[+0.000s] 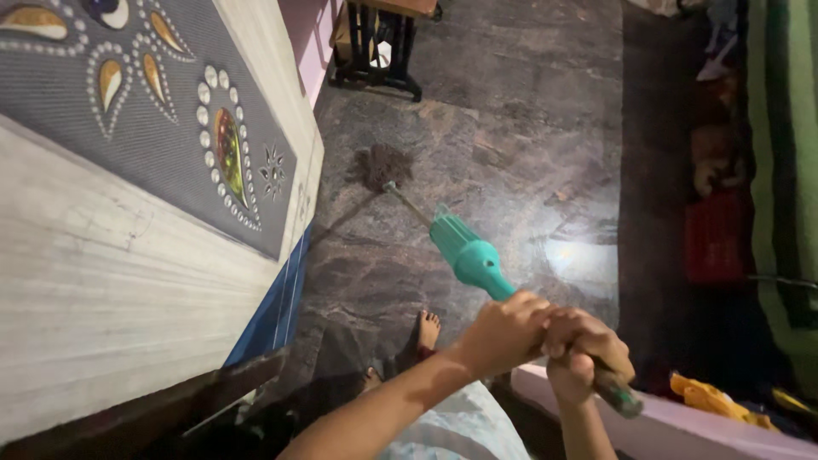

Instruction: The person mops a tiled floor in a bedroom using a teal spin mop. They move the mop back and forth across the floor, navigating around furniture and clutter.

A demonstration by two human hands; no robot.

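I hold a mop by its teal handle [468, 253], which slants from lower right up to upper left. Its dark stringy mop head [381, 164] rests on the dark marble floor [511, 128]. My left hand [504, 328] grips the shaft just below the teal part. Right behind it, my right hand [586, 351] is closed around the darker end of the shaft [620, 394]. Below the hands, my bare foot [428, 328] stands on the floor.
A white-framed panel with a grey field and jewel-like teardrop decorations [170, 128] fills the left. A dark metal stand [375, 51] is at the far end. Cloths and a red crate [720, 234] lie on the right, a yellow cloth [711, 396] at lower right.
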